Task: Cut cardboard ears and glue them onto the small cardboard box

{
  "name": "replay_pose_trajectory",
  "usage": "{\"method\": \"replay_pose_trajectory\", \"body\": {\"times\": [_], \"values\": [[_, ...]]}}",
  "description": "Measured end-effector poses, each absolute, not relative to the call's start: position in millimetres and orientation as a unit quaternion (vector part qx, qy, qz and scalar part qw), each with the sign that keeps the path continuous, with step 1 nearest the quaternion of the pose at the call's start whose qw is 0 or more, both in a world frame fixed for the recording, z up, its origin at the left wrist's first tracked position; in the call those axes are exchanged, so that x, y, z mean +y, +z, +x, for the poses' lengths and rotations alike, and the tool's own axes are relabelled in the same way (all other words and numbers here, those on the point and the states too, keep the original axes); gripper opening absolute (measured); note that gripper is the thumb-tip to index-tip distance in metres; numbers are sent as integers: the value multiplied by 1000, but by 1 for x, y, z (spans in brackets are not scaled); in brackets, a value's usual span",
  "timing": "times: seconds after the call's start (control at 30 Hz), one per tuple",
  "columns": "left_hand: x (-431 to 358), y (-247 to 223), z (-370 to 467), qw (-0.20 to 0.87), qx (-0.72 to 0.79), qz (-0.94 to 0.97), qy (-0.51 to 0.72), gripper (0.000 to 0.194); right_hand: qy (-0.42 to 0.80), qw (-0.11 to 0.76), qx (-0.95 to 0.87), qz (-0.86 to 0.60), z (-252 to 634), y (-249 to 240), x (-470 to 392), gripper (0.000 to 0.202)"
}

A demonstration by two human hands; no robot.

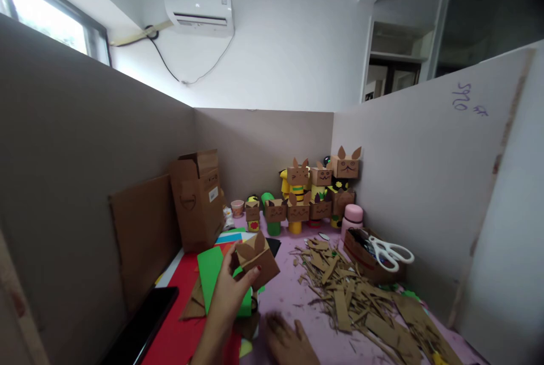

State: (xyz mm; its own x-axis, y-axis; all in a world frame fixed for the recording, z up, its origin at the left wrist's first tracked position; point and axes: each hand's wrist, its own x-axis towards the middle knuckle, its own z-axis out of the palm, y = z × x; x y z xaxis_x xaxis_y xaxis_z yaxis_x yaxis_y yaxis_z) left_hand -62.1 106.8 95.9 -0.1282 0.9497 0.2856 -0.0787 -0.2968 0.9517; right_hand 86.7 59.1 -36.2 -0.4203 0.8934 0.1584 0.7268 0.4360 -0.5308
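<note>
My left hand [232, 283] is closed around a small cardboard box with pointed ears [264, 267], holding it up above the table, tilted. My right hand [291, 342] is low and near, over the pink tabletop [283, 291]. Its fingers look slightly blurred, the thumb stands apart, and nothing shows in it. Under my left forearm lie green paper [209, 274], red paper [172, 334] and brown cardboard pieces [194, 301]. Part of a dark scissor-like handle [254, 304] shows below the held box, mostly hidden.
Cardboard scraps [340, 285] heap on the right. Beside them a cardboard tray [359, 257] holds white-handled scissors [389, 253]. Several cardboard animal figures [298, 210] stand at the back, near a pink bottle [352, 220]. A tall box [195, 206] and black phone [147, 325] are left.
</note>
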Motion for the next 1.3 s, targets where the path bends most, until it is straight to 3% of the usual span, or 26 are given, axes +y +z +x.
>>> {"method": "replay_pose_trajectory", "body": {"times": [0.13,0.2,0.37,0.53,0.77,0.97,1.17,1.3], "values": [[112,93,-69,430,432,501,615,76,178,170,-835,-493,91,-21,75,41],[117,92,-74,432,430,487,626,76,166,162,-824,-517,114,-10,81,53],[128,85,-78,419,452,485,621,80,105,164,-755,-627,148,12,89,56],[136,70,-73,395,462,540,582,83,141,121,-830,-527,113,8,96,56],[133,73,-68,418,454,518,592,80,53,153,-740,-653,143,11,130,53],[135,72,-64,418,461,531,575,84,90,134,-821,-548,108,4,140,51],[140,65,-71,421,453,533,577,82,36,133,-720,-680,144,7,173,49],[140,61,-66,428,451,538,569,82,29,143,-755,-639,134,3,163,49]]}}
